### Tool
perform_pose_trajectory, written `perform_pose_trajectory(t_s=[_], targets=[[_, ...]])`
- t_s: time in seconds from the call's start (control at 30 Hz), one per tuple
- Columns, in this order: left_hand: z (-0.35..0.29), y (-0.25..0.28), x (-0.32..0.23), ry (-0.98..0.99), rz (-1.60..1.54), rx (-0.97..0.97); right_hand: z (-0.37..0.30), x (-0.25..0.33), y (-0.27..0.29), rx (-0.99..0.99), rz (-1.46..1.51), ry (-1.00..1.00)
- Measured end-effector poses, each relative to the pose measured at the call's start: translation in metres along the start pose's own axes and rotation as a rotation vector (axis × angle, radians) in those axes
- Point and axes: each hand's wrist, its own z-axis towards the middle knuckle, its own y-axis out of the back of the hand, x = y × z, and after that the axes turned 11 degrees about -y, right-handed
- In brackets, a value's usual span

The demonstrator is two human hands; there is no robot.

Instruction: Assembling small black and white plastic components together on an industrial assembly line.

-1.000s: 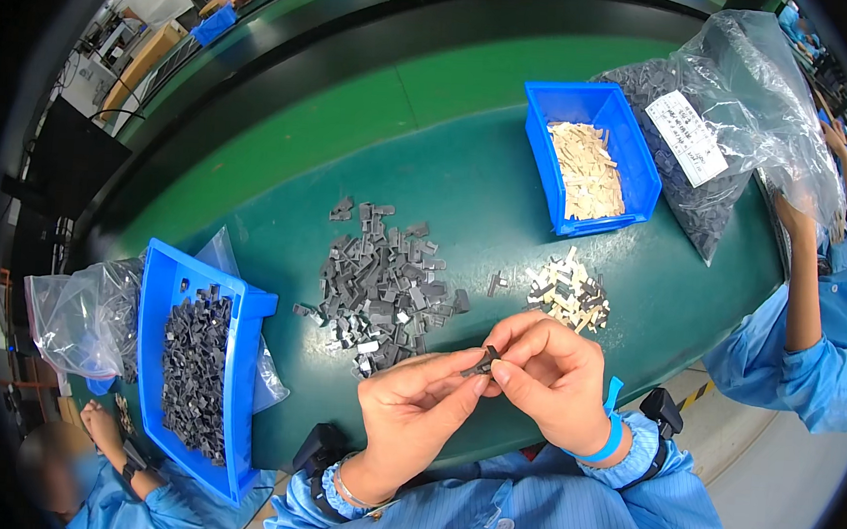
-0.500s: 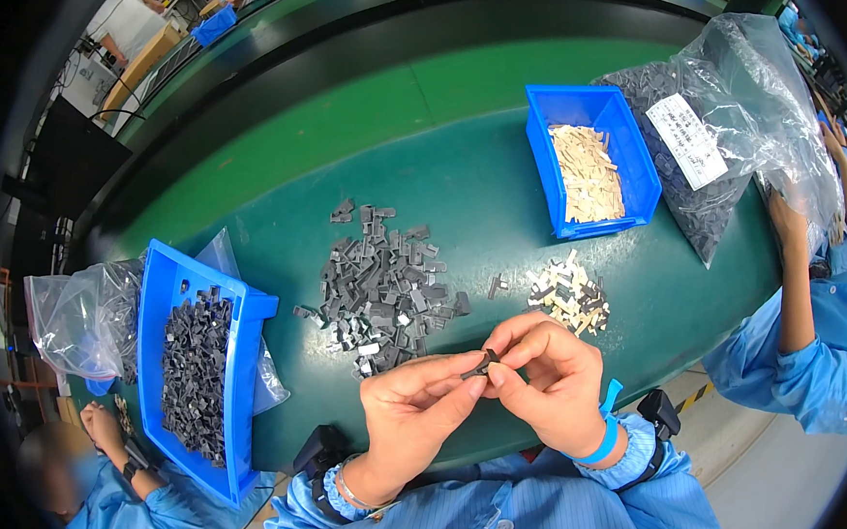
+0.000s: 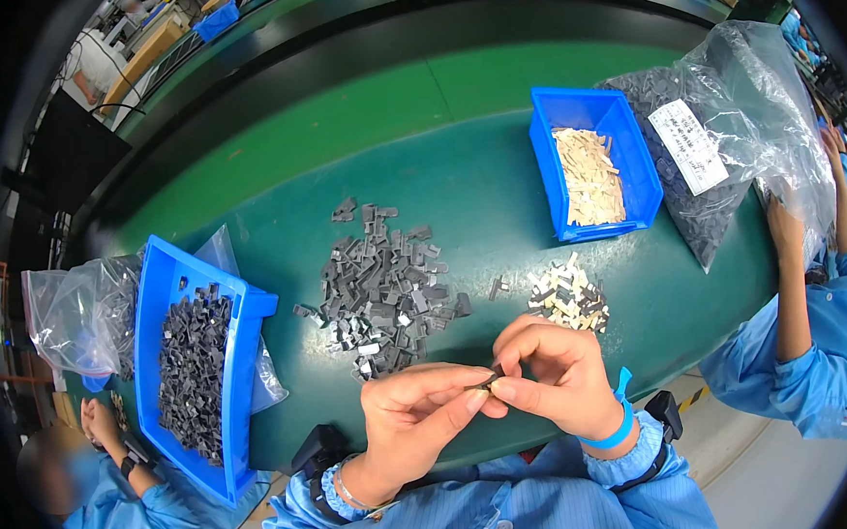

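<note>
My left hand (image 3: 413,411) pinches a small black plastic piece (image 3: 489,381) between thumb and fingertips, above the near edge of the table. The fingertips of my right hand (image 3: 557,377) meet it from the other side and also press on the piece, which they largely cover. Beyond my hands lies a loose pile of dark grey plastic pieces (image 3: 383,286). Just past my right hand is a smaller pile of cream strips mixed with black pieces (image 3: 570,295). A single dark piece (image 3: 497,288) rests between the two piles.
A blue bin (image 3: 253,390) of black pieces stands at left, beside clear plastic bags (image 3: 81,316). At the far right are a blue bin (image 3: 648,201) of cream strips and a large clear bag (image 3: 705,97) of dark pieces. Co-workers (image 3: 788,335) sit on both sides.
My fingertips have closed in around the black piece, hiding more of it. My right hand has turned slightly, its wrist shifting a little to the right. The piles and bins stay put.
</note>
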Motion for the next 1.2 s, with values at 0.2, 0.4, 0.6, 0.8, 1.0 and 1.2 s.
perform_pose_trajectory(t_s=[0.2,0.4,0.6,0.8,1.0,1.2], targets=[[0.003,0.001,0.003,0.156,-0.112,0.064,-0.002,-0.002,0.006,0.220,0.467,-0.186],[0.004,0.001,0.003,0.203,-0.138,0.100,-0.003,0.004,0.004,0.217,0.536,-0.283],[0.002,-0.008,-0.002,-0.007,0.446,0.152,-0.005,-0.002,-0.001,0.126,0.445,-0.361],[0.001,-0.003,0.004,-0.018,0.470,0.134,-0.003,-0.002,-0.003,0.080,0.292,-0.298],[0.003,0.003,0.002,0.199,-0.113,0.024,-0.005,-0.007,-0.003,0.097,0.432,-0.247],[0.001,0.006,-0.002,0.533,-0.557,-0.100,-0.002,-0.008,0.001,-0.073,-0.235,0.278]])
